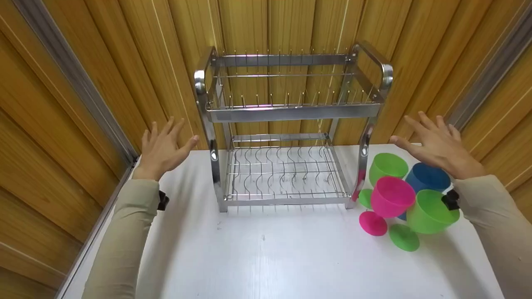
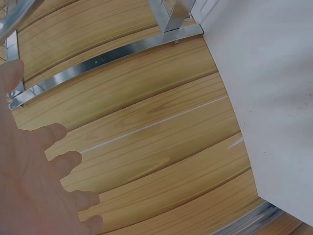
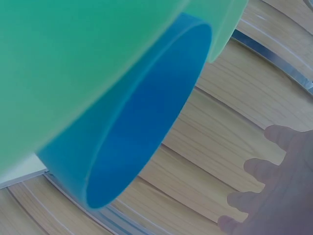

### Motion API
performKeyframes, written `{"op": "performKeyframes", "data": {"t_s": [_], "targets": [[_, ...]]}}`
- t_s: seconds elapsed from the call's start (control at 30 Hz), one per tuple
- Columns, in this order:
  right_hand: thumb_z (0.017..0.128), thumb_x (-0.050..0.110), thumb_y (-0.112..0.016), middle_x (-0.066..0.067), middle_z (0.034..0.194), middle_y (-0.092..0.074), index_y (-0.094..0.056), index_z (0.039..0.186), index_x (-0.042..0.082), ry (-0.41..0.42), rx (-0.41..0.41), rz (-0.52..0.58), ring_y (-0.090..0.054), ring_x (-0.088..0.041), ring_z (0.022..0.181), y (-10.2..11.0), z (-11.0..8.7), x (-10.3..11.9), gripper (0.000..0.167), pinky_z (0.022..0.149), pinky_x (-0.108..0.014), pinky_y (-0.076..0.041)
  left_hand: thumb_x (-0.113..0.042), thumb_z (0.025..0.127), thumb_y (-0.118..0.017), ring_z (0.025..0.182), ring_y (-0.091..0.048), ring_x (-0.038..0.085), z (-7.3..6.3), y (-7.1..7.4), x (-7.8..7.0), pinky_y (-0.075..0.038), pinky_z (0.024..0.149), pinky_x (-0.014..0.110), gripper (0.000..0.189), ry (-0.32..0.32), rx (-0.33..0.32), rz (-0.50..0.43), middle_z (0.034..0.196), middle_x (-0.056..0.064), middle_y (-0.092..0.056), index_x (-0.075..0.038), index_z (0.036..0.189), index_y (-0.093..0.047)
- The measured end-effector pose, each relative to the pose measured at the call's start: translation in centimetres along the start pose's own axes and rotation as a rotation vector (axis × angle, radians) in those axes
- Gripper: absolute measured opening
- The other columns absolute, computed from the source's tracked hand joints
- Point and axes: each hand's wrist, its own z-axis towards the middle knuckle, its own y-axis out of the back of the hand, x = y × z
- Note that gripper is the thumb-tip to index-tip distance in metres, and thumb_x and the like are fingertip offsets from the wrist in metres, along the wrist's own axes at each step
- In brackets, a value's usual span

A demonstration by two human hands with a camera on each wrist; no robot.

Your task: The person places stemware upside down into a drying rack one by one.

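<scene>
My left hand is held up with spread fingers to the left of a two-tier metal dish rack, holding nothing. On the other side, my right hand also has its fingers spread, above a group of plastic goblets. In that group are a pink goblet, a blue goblet, a green goblet in front and another green goblet behind. All stand upright on round feet. In the right wrist view the blue goblet sits beside the right hand, apart from its fingers.
The rack stands on a white tabletop, close to the back wall of wood-look panels. Upright prongs line its top tier, and wavy wires form the lower one. Panelled walls with metal strips close in both sides.
</scene>
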Motion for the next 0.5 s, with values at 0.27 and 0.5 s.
{"op": "performKeyframes", "data": {"t_s": [0.27,0.5], "targets": [[0.103,0.075,-0.039,-0.032,0.174,0.004,-0.013,0.172,0.012,0.012,-0.007,0.011,0.014,-0.066,0.154,0.0,0.1,0.2,0.097,0.118,-0.085,0.015,-0.075,0.102,-0.041,0.159,0.005,0.061,-0.5,0.3,0.4,0.009,0.127,0.076,0.092,0.002,-0.015,-0.001,0.179,0.019,-0.012,-0.016,0.171,-0.027],[0.104,0.070,-0.042,-0.034,0.174,-0.001,-0.013,0.172,0.011,0.023,-0.026,0.043,0.011,-0.066,0.154,0.4,-1.0,-0.2,0.095,0.118,-0.086,0.012,-0.075,0.103,-0.041,0.160,0.003,0.059,-1.3,0.4,0.1,0.009,0.127,0.076,0.091,-0.003,-0.024,0.007,0.179,0.018,-0.013,-0.015,0.170,-0.027]]}}
